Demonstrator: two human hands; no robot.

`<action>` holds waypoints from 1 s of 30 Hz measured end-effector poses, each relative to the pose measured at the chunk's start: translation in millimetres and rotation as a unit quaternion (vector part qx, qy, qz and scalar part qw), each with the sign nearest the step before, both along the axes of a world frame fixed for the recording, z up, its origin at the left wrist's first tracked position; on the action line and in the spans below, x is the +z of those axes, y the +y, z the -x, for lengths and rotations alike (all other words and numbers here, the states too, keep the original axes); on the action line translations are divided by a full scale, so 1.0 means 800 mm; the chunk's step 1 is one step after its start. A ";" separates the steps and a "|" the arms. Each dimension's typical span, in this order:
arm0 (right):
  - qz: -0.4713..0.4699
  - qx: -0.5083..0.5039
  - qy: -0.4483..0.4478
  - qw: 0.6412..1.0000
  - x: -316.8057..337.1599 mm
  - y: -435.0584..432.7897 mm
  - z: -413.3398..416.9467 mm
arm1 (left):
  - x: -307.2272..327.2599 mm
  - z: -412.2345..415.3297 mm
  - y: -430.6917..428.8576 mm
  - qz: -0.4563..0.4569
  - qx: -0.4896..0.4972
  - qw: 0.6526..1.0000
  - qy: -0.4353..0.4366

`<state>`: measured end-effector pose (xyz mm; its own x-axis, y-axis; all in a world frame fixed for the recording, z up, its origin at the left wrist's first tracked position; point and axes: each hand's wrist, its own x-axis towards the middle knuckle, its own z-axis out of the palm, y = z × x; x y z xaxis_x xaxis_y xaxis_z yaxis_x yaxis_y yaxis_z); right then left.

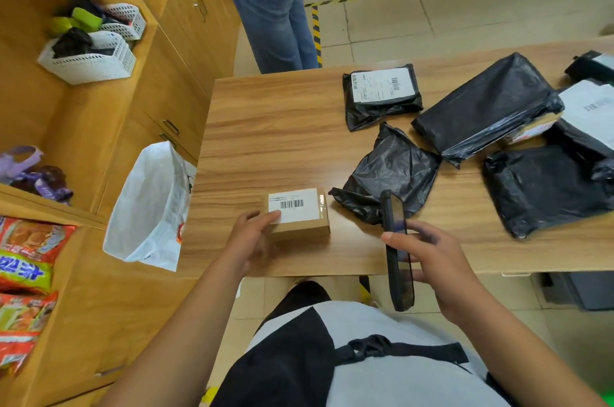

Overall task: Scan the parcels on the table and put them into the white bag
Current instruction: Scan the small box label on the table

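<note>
Wood-grain surface [265,127] fills mid-frame. Lower centre, the left hand [251,237] grips a small cardboard box [300,217], barcode label up. Just right, the right hand [435,260] holds a dark scanner [397,250]. Black parcels [485,110] lie upper right; the white bag [149,207] hangs open at the surface's left edge.

Your left hand [253,235] holds the small brown cardboard box [300,215] on the wooden table [265,127]; your right hand [435,260] grips a black handheld scanner [397,250] beside it.
</note>
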<state>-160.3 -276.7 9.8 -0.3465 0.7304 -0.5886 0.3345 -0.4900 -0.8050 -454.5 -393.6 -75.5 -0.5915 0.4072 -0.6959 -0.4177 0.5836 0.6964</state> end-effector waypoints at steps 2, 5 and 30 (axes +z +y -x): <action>0.000 0.000 -0.021 1.000 0.005 0.001 0.014 | 0.005 0.018 0.008 -0.006 -0.011 1.000 0.017; -0.010 0.002 -0.049 0.999 0.020 0.005 0.036 | 0.011 0.039 0.016 -0.007 -0.068 0.998 0.016; -0.133 0.479 -0.497 0.711 0.134 0.030 0.217 | -0.035 0.083 0.022 -0.128 -0.246 0.960 0.034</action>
